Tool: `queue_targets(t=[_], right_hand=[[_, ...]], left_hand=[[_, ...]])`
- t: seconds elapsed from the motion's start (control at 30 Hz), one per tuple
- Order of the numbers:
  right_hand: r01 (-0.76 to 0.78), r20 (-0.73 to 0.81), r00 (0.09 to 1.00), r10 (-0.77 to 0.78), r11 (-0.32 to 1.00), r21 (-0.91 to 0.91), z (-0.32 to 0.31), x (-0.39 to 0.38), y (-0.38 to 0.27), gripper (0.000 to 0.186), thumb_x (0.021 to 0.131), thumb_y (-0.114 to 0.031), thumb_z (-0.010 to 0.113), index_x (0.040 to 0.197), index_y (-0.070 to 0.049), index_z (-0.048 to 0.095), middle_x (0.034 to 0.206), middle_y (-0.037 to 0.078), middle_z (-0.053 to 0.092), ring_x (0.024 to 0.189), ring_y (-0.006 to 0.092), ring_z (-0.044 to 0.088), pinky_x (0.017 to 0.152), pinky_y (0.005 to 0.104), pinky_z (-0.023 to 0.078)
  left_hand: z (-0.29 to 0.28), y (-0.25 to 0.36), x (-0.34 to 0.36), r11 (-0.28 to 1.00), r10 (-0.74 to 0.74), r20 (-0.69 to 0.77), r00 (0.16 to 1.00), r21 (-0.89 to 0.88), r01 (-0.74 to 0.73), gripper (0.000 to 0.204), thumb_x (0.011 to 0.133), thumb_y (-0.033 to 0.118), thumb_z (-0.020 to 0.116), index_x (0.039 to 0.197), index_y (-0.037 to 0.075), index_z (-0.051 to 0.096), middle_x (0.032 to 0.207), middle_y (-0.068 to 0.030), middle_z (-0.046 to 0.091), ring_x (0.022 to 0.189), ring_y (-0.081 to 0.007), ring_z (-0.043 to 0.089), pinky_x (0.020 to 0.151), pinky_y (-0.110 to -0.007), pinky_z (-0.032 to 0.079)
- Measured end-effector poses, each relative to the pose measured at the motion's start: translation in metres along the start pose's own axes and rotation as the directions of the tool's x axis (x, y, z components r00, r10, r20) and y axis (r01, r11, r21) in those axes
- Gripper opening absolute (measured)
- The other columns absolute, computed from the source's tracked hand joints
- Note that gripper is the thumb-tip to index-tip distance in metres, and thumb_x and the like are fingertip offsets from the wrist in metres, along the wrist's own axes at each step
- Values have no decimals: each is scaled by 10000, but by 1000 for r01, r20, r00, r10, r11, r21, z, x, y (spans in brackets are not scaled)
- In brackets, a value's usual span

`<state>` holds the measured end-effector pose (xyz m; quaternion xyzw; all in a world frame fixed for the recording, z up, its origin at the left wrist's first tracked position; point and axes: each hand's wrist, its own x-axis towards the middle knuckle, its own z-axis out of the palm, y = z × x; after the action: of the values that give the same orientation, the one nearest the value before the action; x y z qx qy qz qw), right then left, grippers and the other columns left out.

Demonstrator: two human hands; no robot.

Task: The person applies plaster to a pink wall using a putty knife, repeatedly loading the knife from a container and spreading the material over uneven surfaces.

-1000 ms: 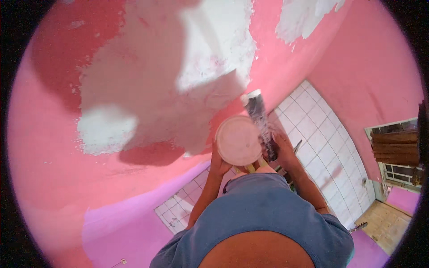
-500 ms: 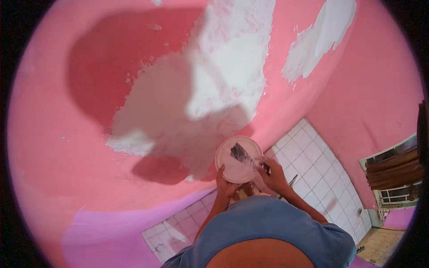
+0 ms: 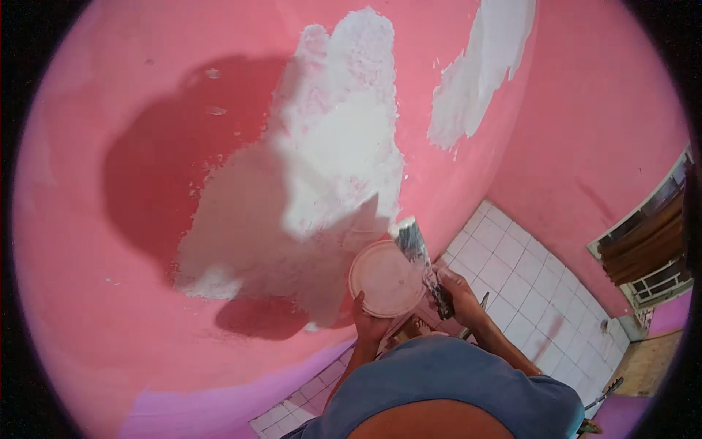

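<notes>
My left hand (image 3: 368, 322) is closed on the near left rim of a round, pale pinkish lid (image 3: 386, 282), held up in front of my body. In my right hand (image 3: 462, 298) is a putty knife (image 3: 413, 245), gripped by its dark, smeared handle. White paste sits on the tip of its blade, which reaches past the lid's far right edge toward the wall. On the pink wall (image 3: 66, 183) ahead spreads a large, rough patch of white filler (image 3: 344, 146), partly in shadow.
A second white filler streak (image 3: 475, 80) runs near the wall's corner. White tiles (image 3: 512, 263) cover the floor, where my feet partly show. To the right is a window (image 3: 651, 249) with a brown curtain. Purple paint (image 3: 190, 410) covers the lower wall.
The putty knife has lifted off the lid and swung to its far right edge, now with white paste on the blade tip. My left hand keeps its hold. The view has shifted.
</notes>
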<state>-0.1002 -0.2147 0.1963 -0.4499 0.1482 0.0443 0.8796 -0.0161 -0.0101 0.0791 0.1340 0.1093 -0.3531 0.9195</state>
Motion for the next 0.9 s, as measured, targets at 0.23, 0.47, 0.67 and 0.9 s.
queue_targets(t=[0.23,0.47,0.67,0.9], right_hand=[[182,167,959,-227,951,250,31,50,0,393,961,-294,444,1218,3,475,1008,43,578,850,96,523,760,227,419],[707,-5,660,-752,623,-334,66,116,1,325,931,-53,445,1249,5,474,985,62,499,847,99,449,713,221,390],[712,125,314,-941,146,-687,60,167,4,362,844,23,522,1206,5,525,1075,160,464,907,237,447,755,296,402],[604,385,224,-896,-182,-776,12,198,-25,537,713,102,582,1194,-136,580,1065,148,494,942,303,448,768,360,403]], left_hand=[[1,17,-21,995,88,-104,991,66,-81,646,849,421,488,1383,102,313,1399,-136,365,1280,-342,355,1055,-539,269],[-19,30,-56,967,186,-181,966,205,-149,644,844,427,486,1382,116,318,1392,-132,374,1282,-334,350,1051,-542,273],[-19,28,-70,920,240,-240,941,364,-143,675,823,429,514,1387,125,304,1402,-132,352,1281,-347,343,1044,-554,277],[-24,24,-60,971,179,-270,946,204,-125,682,833,437,497,1397,127,272,1409,-172,314,1288,-368,321,1032,-584,272]])
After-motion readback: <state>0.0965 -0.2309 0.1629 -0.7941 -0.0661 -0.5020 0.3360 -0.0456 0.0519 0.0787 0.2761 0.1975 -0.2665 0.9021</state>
